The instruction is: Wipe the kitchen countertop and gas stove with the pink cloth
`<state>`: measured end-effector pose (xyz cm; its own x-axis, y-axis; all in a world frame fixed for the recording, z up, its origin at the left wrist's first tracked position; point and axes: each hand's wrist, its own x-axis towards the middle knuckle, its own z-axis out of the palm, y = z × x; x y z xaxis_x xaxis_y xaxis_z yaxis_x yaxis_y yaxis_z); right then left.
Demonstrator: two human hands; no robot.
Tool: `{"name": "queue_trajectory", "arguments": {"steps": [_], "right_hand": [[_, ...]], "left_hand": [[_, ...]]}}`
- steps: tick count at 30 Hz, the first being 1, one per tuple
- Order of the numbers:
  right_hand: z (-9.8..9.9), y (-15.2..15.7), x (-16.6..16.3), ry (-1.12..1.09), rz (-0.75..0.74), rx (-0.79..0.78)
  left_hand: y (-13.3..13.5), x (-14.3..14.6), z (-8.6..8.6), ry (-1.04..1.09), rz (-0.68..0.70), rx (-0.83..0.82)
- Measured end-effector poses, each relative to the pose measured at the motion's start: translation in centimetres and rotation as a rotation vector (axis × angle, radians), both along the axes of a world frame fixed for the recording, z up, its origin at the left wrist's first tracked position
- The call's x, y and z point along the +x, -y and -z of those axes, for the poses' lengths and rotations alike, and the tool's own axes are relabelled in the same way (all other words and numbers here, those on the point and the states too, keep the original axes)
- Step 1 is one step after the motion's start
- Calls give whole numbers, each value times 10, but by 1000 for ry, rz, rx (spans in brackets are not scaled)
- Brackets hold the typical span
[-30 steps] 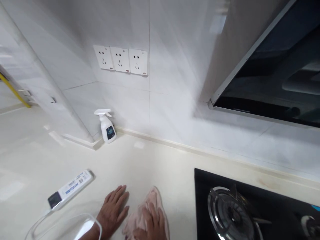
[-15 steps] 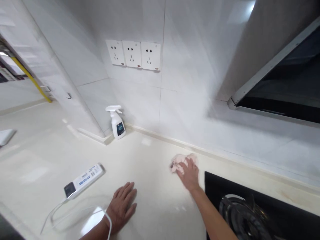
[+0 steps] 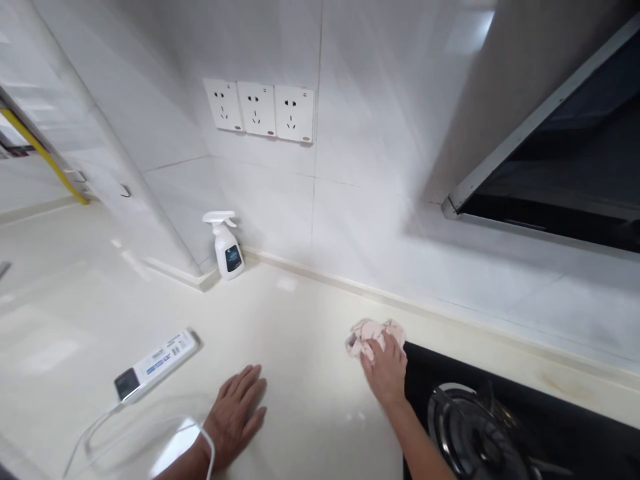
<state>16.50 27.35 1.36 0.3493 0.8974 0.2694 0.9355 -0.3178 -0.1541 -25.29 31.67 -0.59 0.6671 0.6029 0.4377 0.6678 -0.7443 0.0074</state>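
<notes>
Beside the hob's left corner, my right hand (image 3: 387, 373) grips a crumpled pale pink cloth (image 3: 367, 337) and presses it on the cream countertop (image 3: 295, 333). Its fingers curl over the cloth's near side. My left hand (image 3: 234, 413) lies flat on the counter with fingers stretched out and nothing in it. A white cable (image 3: 207, 440) crosses over the left wrist. To the left of that hand lies a white power bank (image 3: 157, 363) with a dark screen, where the cable plugs in.
A white spray bottle (image 3: 229, 250) stands upright in the wall corner. The black gas hob (image 3: 530, 413) with its burner (image 3: 480, 447) fills the lower right. A dark range hood (image 3: 560, 167) juts out above it. Wall sockets (image 3: 260, 110) sit over the counter.
My right hand has moved the cloth slightly toward me and the hob's corner. The left hand stays flat on the counter. The whole view has shifted a little.
</notes>
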Motion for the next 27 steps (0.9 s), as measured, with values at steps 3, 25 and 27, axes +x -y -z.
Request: {"name": "queue_trajectory", "arguments": {"steps": [3,25,27], "right_hand": [[10,54,-33,-48,-35,64],[3,81,-36,-45,159,20],[-2,58,-30,-40,190,-11]], "left_hand": [[-1,0,-2,1,8,-4],[4,5,-9,9,-21,-65],[4,4,-8,7,-8,-66]]}}
